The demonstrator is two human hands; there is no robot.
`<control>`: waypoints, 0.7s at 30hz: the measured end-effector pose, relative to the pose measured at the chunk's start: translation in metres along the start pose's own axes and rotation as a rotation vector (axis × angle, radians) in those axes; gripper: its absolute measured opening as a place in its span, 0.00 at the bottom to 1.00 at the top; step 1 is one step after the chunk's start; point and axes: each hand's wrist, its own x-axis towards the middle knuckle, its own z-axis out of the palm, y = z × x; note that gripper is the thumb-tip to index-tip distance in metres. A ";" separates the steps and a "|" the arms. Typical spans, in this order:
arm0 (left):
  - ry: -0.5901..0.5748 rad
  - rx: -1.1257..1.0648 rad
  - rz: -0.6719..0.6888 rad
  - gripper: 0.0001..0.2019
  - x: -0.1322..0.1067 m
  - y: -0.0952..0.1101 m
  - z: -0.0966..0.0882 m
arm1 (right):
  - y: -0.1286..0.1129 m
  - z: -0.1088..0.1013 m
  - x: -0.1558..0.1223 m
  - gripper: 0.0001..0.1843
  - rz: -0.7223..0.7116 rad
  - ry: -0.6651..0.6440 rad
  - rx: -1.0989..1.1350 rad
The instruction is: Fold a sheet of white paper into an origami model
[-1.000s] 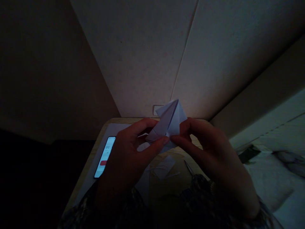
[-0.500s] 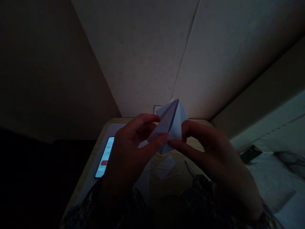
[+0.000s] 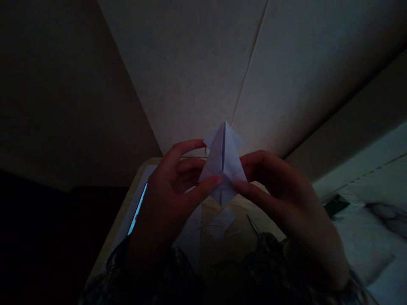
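observed from where i stand: a dim room, 1 person, 2 bare hands. the folded paper point(image 3: 232, 159) is held up above the bench point(image 3: 244, 207), its peak pointing away from the person, a dark slit running down its middle and 1 flap spreading on each side.

left hand point(image 3: 168, 190): fingers clamped on the paper, thumb pressed to its lower front, a fingertip at the left flap. right hand point(image 3: 282, 190): fingers clamped on the lower right edge, thumb in front, the others partly hidden behind.

step in hand, in my judgement: handling and squaring the folds near the lower creases. the next move would call for light, even thumb pressure and a steady hold, since thin layers may slip or crumple.

also noted on the bench: a lit phone point(image 3: 137, 209) partly behind the left hand, a white sheet point(image 3: 189, 237), a paper scrap point(image 3: 225, 218) below the held piece, and a pointed tool point(image 3: 253, 223) near the right sleeve point(image 3: 269, 248), type not certain.
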 end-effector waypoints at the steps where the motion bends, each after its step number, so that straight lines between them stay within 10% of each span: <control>1: 0.015 0.012 0.005 0.23 0.000 0.000 -0.001 | 0.002 -0.001 0.000 0.11 -0.035 0.007 -0.001; 6: 0.049 -0.022 0.018 0.32 0.000 -0.003 -0.004 | 0.008 -0.007 -0.001 0.33 -0.289 0.054 -0.311; 12: 0.055 -0.018 0.026 0.35 -0.001 -0.006 -0.003 | 0.002 -0.003 -0.003 0.14 -0.453 0.072 -0.545; 21: -0.183 0.339 0.109 0.13 -0.003 0.004 -0.009 | -0.004 0.005 -0.003 0.10 -0.142 0.200 -0.219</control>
